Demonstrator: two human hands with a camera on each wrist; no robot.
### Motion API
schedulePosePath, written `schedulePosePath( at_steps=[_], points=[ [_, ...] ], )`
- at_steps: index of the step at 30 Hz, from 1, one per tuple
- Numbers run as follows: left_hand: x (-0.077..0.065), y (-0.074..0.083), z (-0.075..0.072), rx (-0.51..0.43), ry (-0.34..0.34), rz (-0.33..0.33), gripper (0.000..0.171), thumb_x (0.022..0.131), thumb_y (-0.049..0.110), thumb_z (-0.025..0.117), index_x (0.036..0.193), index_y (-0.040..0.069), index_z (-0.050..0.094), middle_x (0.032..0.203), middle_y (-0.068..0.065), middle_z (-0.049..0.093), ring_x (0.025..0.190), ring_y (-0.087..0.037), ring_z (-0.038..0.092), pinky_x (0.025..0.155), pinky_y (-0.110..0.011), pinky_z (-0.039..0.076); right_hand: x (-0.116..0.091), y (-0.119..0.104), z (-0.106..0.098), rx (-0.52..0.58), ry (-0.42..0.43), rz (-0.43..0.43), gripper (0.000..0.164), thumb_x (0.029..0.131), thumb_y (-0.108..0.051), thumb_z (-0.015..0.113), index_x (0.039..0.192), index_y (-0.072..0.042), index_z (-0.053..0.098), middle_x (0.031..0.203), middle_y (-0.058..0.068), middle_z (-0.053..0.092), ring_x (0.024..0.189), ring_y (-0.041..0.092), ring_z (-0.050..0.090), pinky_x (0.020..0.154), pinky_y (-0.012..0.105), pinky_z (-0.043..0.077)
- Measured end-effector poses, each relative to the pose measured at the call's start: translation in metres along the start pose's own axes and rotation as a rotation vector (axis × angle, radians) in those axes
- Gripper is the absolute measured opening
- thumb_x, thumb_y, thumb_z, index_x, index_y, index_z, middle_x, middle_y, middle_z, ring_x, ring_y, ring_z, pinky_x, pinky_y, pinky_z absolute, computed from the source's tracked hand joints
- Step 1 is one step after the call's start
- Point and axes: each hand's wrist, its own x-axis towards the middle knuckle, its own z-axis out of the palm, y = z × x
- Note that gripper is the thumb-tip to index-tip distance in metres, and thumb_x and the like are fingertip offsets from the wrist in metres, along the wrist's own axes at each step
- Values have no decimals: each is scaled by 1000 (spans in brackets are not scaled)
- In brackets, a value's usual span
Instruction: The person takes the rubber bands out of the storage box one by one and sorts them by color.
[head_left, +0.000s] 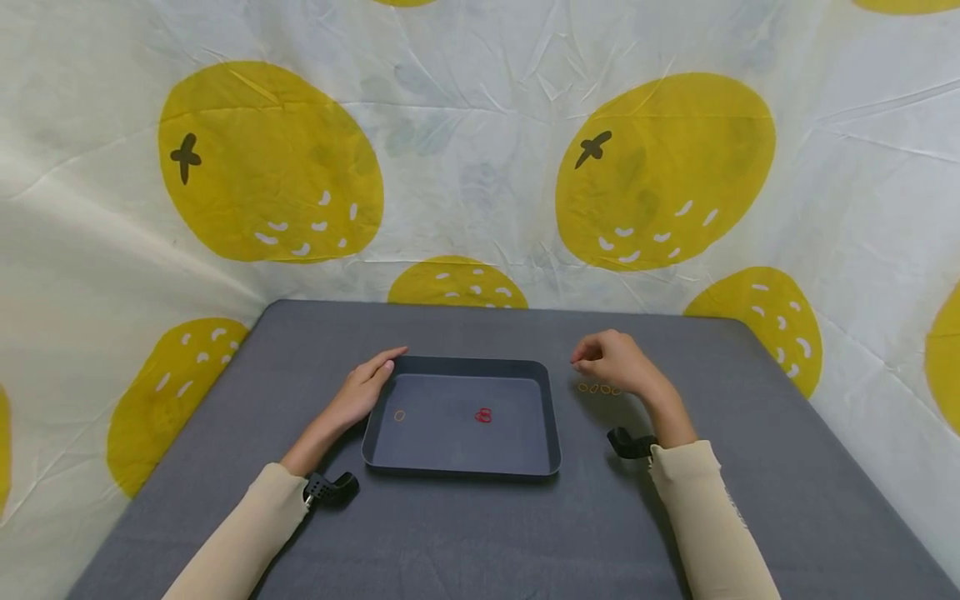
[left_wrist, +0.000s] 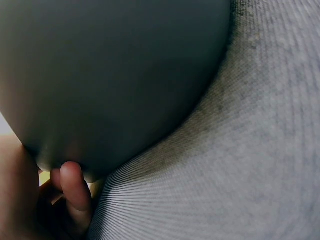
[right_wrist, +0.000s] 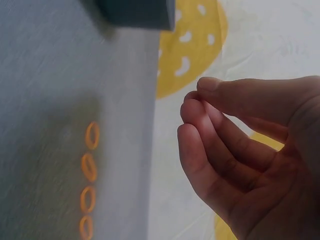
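A dark grey rectangular tray point(head_left: 462, 467) lies on the table. My left hand point(head_left: 362, 390) grips its far left corner, thumb at the rim and the other fingers along the outside; in the left wrist view a fingertip point(left_wrist: 73, 182) shows against the tray's outer wall point(left_wrist: 125, 90). Inside the tray are a thin orange ring point(head_left: 400, 415) and a small cluster of red rings point(head_left: 483, 415). Right of the tray my right hand point(head_left: 611, 360) hovers above a row of several orange rings point(right_wrist: 88, 167). Its thumb and fingertips are drawn together, and nothing shows between them.
A grey cloth covers the table point(head_left: 465, 542). Behind it hangs a white curtain point(head_left: 465, 167) with yellow fruit prints, close to the table's back edge. Black straps with cameras sit on both wrists.
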Motion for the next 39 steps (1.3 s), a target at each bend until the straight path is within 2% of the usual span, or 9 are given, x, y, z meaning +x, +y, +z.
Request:
schedulePosePath(
  at_steps=[4,11,19,25,33,39],
  points=[
    [0,-1,0,2,2,-2,46,115,32,36,158,21,45,164,-12,42,153,-39,37,121,-63,31,4,-14,1,7,1,-32,13,96,-11,70,102,-3,79,92,6,78,79,14,68,76,39,57],
    [0,-1,0,-3,2,1,46,115,32,36,158,21,46,164,-12,42,153,-38,36,121,-63,31,14,-41,7,46,-9,-83,13,97,-11,71,103,-2,78,93,9,79,80,17,70,74,38,57],
    [0,-2,1,-7,6,8,46,115,31,36,157,17,46,163,-12,43,152,-39,38,121,-62,32,32,-70,20,78,-45,-111,13,95,-12,73,103,-3,79,94,6,79,81,16,69,75,35,56],
    [0,-3,1,-5,10,8,46,114,32,37,157,18,47,163,-11,44,152,-38,38,121,-62,33,47,-86,37,75,-78,-150,11,95,-13,73,100,-7,80,93,4,80,78,14,66,71,31,54],
    [2,-4,1,-3,16,7,45,114,31,38,156,20,48,162,-10,45,152,-37,39,121,-61,33,63,-115,65,94,-148,-221,11,97,-11,71,100,-5,80,93,4,79,75,11,68,67,27,54],
    [1,-2,0,-6,22,-1,44,114,28,38,156,18,49,162,-12,45,151,-38,39,120,-62,33,72,-138,86,63,-198,-282,11,97,-11,71,100,-5,80,92,3,78,75,10,67,68,25,54]
  ],
)
